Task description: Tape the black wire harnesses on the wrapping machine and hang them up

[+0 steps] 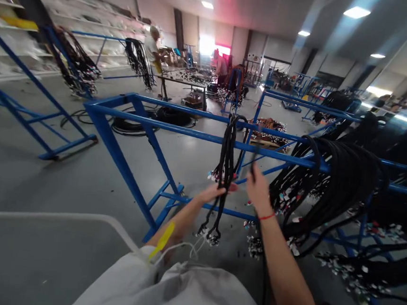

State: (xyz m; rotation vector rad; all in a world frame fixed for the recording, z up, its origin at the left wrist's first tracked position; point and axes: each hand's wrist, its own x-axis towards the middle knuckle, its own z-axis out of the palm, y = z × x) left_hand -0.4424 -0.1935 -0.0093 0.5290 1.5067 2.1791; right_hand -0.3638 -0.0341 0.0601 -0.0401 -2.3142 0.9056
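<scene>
Several black cables (228, 154) hang folded over the front rails of a blue metal rack (191, 133), their white-tipped ends dangling below. My left hand (221, 190) is at the lower part of this bundle, its fingers partly hidden behind the cables. To the right of the bundle, my right hand (256, 185) is raised just below the rail, closed around a dark, blurred strand that runs up past the rail. A red string circles my right wrist.
A thick mass of black cables (344, 169) hangs on the rack's right side. Another blue rack (31, 119) stands at the left. Coiled cable (130, 126) lies on the floor behind. A person (153, 48) stands farther back.
</scene>
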